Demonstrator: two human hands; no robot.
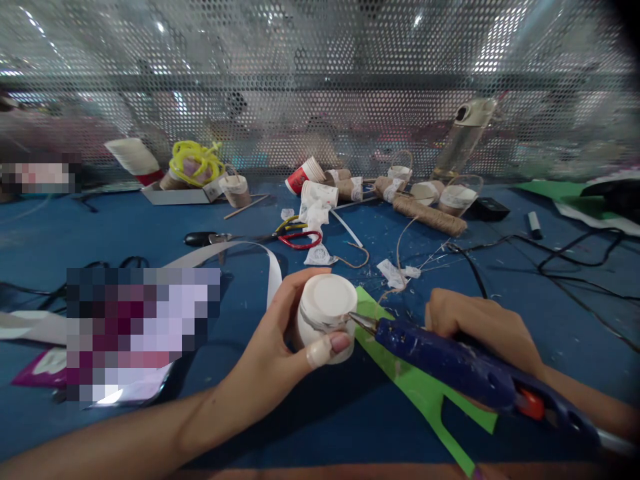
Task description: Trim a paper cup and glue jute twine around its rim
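My left hand (287, 347) is wrapped round a small white cup (329, 297) near the middle of the view, its round closed end facing up. A piece of whitish tape covers part of the thumb, which presses on the cup's side. In my right hand (483, 327) is a blue hot glue gun (450, 367) with an orange-red trigger. Its metal nozzle meets, or nearly meets, the cup's side just above the left thumb; a thin line runs round the cup there. Under the gun lies a cut strip of green paper (425, 393).
Scissors (300, 237), scraps of white paper (397, 273) and a twine roll (430, 217) lie beyond my hands. Several small cups stand along the mesh screen (320, 87), near a clear bottle (463, 137). A blurred-out phone-like device (140, 333) is at left; black cables (555, 267) cross the right.
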